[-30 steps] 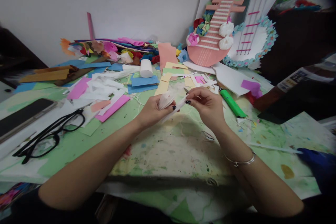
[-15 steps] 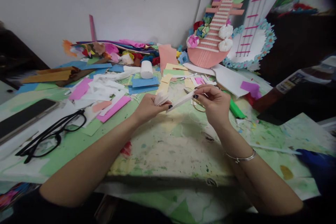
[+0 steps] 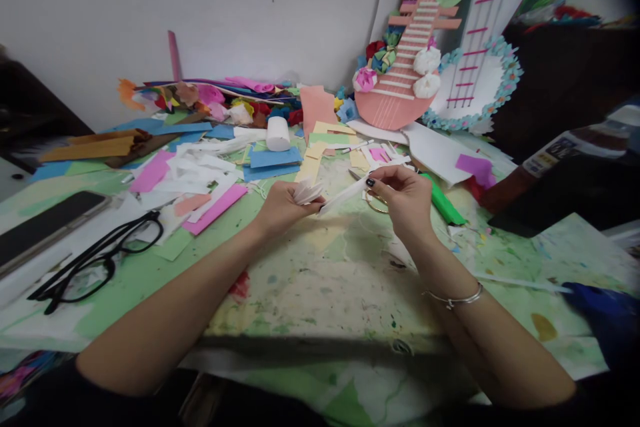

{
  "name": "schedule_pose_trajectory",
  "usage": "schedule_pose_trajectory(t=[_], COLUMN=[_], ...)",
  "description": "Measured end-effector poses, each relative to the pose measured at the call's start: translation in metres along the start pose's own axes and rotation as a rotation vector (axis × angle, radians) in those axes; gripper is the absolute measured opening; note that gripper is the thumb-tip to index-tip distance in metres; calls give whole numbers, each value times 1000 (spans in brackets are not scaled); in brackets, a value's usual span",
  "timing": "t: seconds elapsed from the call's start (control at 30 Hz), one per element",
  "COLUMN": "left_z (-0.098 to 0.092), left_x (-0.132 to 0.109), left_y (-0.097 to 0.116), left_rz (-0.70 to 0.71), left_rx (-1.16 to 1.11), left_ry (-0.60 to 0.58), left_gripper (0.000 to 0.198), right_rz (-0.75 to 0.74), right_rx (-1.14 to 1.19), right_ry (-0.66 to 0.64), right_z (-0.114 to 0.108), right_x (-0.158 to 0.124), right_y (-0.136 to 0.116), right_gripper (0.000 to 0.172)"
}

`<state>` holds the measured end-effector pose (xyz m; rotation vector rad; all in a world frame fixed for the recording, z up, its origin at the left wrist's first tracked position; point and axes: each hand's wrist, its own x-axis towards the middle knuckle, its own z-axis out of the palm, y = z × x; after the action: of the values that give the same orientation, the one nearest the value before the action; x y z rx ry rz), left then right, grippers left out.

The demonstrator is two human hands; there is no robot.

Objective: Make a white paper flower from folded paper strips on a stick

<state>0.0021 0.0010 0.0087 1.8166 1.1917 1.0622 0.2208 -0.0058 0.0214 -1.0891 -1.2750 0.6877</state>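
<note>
Left hand [image 3: 280, 210]: we are pinching a folded white bundle [image 3: 307, 192]
Right hand [image 3: 409, 199]: our grip is pinching one end of a white strip [image 3: 346, 195]
White strip: running between our hands, above the tabletop [image 3: 305, 287]

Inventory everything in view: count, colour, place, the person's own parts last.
Paper strip: one, white, between left hand and right hand
Folded paper: one bundle, white, left hand
Scissors: one, gold handles, beside right hand
Roll: one, white, far middle
Phone: one, dark, far left
Glasses: one pair, black, left
Paper pieces: many, mixed colours, left and back
Paper flowers: many, mixed colours, back left
Instrument cutouts: at least two, salmon and white, back right
Slim object: one, green, right
Bottle: one, brown, right
Table cover: one, green and cream, underneath
Bracelet: one, silver, right wrist
Left hand: one, dark nail, centre
Right hand: one, dark nail, centre right
</note>
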Motion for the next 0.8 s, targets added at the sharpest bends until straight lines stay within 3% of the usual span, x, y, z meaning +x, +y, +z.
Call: schedule_pose_trajectory(t=[0.2,0.37,0.53,0.67,0.8], left_z=[-7,-16,-14,-14,-14], left_x=[6,11,8,7,9], left_y=[-7,-16,-16,-12,-12], left_rz=[2,97,215,231,229], left_rx=[32,224,340,367,368], left_ry=[21,17,-90,-173,-184], left_gripper=[15,11,14,16,16], right_rz=[-5,33,47,60,12], right_rx=[-4,-247,-458,-520,-554], right_ry=[-64,-281,-400,-479,-522], right_z=[3,1,-4,-8,-11], right_x=[2,7,12,15,17], right_y=[10,30,39,36,34], right_gripper=[14,15,15,10,9])
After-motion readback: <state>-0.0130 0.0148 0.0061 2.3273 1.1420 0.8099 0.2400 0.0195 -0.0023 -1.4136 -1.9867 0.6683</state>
